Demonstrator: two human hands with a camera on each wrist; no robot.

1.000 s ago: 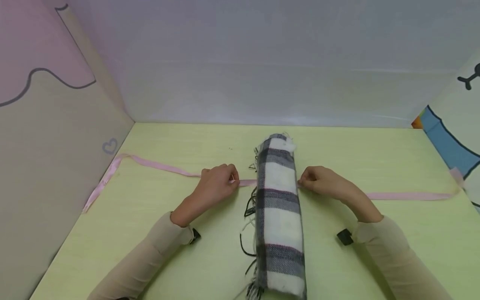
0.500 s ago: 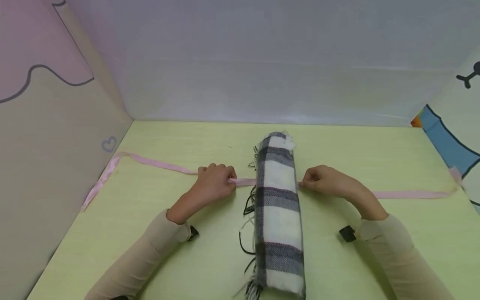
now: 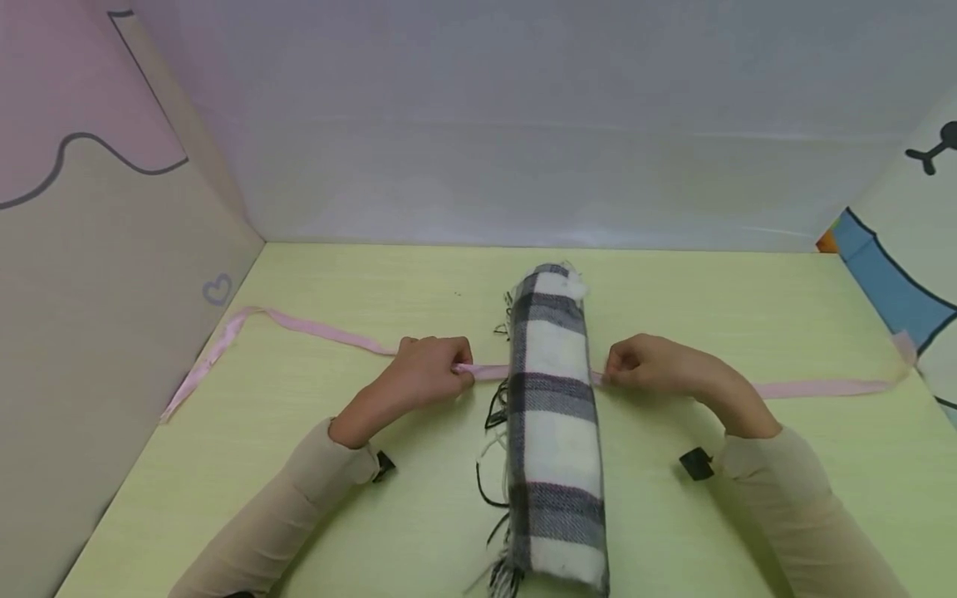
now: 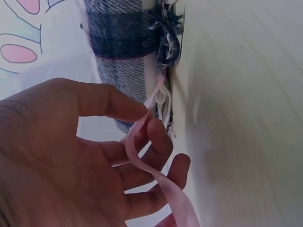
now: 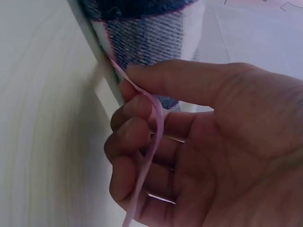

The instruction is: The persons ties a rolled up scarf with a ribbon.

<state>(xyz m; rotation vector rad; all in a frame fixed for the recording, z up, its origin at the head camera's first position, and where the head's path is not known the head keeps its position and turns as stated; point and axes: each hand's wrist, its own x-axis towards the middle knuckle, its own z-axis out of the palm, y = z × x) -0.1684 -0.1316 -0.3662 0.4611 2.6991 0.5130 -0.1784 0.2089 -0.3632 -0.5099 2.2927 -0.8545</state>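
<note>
Ribbon (image 3: 815,388), pink, flat across green bench (image 3: 336,498), running under rolled plaid scarf (image 3: 555,415) at about its middle. Scarf roll lying lengthwise away from viewer, centre of bench, black fringe strands trailing off its left side and near end.

Left hand (image 3: 422,370) just left of roll, thumb and forefinger pinched on ribbon close to scarf; confirmed in left wrist view, ribbon (image 4: 156,170) passing between thumb and fingers (image 4: 158,137), twisting once below, scarf (image 4: 123,42) and fringe right above.

Right hand (image 3: 650,365) just right of roll, same pinch on ribbon right at scarf edge; right wrist view shows ribbon (image 5: 154,137) draped over curled fingers (image 5: 137,106) under thumb, scarf (image 5: 151,38) touching fingertip area.

Hands apart, one each side of roll, both clamped on ribbon, both low on bench.

Ribbon's left tail reaching to left wall and bending back along it; right tail reaching far right edge near blue-patterned panel. Beige sleeves, small black wrist mounts visible on both forearms. Plain pale wall behind.
</note>
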